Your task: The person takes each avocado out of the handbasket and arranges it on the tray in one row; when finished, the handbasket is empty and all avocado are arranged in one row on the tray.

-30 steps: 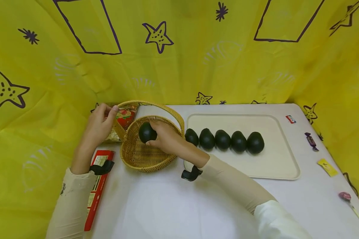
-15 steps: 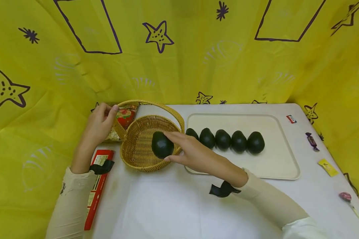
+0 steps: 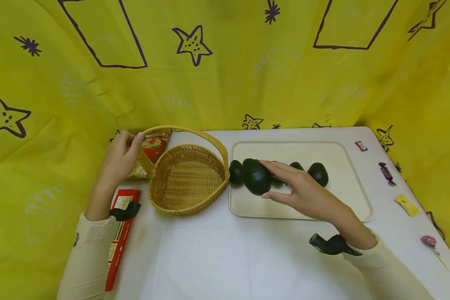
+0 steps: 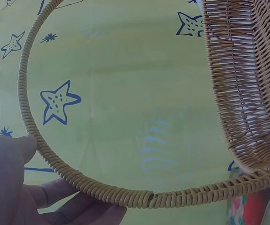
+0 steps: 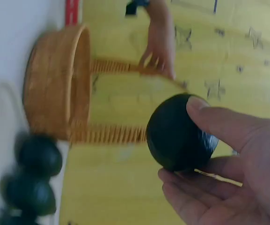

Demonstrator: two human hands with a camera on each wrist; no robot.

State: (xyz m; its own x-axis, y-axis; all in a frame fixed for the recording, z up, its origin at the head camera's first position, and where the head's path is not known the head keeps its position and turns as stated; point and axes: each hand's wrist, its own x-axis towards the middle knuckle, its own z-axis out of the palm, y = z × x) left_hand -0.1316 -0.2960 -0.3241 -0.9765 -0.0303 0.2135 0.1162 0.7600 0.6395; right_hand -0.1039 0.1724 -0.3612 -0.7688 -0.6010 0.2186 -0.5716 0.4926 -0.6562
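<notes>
Right hand point(image 3: 303, 191) grips a dark avocado point(image 3: 256, 178) at its fingertips, thumb under, fingers curled over the top; the fruit sits at the hand's 9 o'clock, held above the left end of the cream tray point(image 3: 345, 200), over the row of avocados point(image 3: 318, 173) lying there. Left hand point(image 3: 119, 160) pinches the wicker basket point(image 3: 187, 179) by its handle point(image 4: 125, 197), thumb above and fingers below, at the basket's 9 o'clock. Basket sits just beside the tray, at its 9 o'clock.
</notes>
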